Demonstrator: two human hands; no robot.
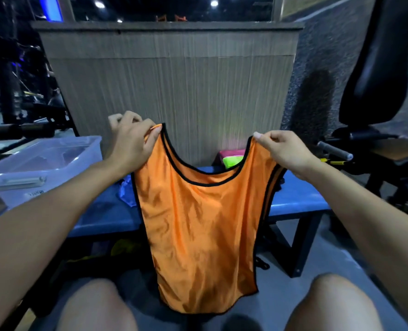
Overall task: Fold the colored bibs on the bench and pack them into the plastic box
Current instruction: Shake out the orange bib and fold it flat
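Note:
An orange bib (198,225) with black trim hangs upright in front of me, its hem down between my knees. My left hand (131,142) pinches its left shoulder strap and my right hand (281,149) pinches the right strap. Behind it runs the blue bench (296,197). A clear plastic box (42,161) stands on the bench's left end. Folded pink and neon green bibs (231,158) lie at the bench's back, partly hidden by the orange one. A blue bib (126,192) lies crumpled just left of the hanging bib.
A wood-panelled wall (174,87) rises right behind the bench. Black gym equipment with a padded seat (377,68) stands at the right. Something yellow (124,247) lies on the floor under the bench. My knees fill the bottom of the view.

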